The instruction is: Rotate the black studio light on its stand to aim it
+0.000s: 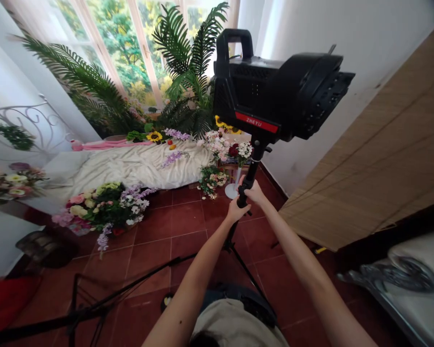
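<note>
Two bare hands are in view, and both are closed around one black stand pole (251,176). The left hand (237,210) wraps the pole low with its fingers curled, and the right hand (251,192) grips just above it. Neither hand is spread. The pole rises at the centre of the frame to one black studio light (275,91), which has a top carry handle and a red "ZHEYU" label, and it stands on black tripod legs (235,255) on the floor below.

The red tile floor (173,226) carries three flower bunches. A large bouquet of pink, cream and purple blooms (101,209) sits left of centre, and a smaller posy (208,180) lies near the hands. A third bunch of pink, white and dark red flowers (231,152) sits on a white round-based stand (231,190), just beside the posy. A fourth bunch (12,183) shows at the left edge.

Two sunflowers (154,136) lie at the far end of a crumpled cream cloth (137,164), one partly behind the light. Green palm fronds (184,58) stand before a bright window (123,48) at upper left. A woven bamboo panel (365,159) leans at right.
</note>
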Demonstrator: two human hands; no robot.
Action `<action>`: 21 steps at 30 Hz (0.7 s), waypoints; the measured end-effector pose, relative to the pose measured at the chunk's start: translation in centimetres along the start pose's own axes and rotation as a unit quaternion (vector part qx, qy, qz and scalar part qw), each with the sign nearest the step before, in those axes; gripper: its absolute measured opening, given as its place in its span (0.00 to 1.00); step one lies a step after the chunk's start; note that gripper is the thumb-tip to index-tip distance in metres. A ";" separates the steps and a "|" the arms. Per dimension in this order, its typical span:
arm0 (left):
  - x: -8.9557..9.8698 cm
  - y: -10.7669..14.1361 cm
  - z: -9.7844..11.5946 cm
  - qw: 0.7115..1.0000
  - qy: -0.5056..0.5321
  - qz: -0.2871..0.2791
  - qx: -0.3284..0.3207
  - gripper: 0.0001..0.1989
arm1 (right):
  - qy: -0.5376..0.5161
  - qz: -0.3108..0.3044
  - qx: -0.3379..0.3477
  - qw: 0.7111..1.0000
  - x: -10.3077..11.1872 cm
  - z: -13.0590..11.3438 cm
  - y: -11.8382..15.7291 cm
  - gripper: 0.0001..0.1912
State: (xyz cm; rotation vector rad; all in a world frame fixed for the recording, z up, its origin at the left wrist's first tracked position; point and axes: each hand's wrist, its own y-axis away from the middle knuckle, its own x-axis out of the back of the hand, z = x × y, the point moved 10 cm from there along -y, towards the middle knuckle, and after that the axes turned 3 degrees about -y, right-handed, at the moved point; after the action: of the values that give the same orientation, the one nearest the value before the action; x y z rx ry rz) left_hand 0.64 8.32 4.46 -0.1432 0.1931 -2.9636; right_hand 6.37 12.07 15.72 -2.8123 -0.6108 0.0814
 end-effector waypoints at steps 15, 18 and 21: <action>-0.1 0.1 -0.9 0.999 0.040 0.033 -0.003 0.09 | -0.015 -0.181 -0.088 0.979 -1.8 1.4 1.6 0.11; -0.2 0.0 -1.2 0.998 0.051 0.031 -0.003 0.13 | -0.013 -0.156 -0.072 0.985 -1.4 1.5 2.0 0.13; -0.4 -0.1 -1.2 0.998 0.051 0.024 -0.010 0.14 | -0.024 -0.081 -0.051 0.995 0.2 1.6 3.0 0.21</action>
State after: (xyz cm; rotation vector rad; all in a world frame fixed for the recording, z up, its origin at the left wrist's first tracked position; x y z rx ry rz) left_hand 0.85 8.67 3.23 0.0091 0.2369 -2.9244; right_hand 7.55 9.95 13.36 -2.8519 -0.8746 0.0895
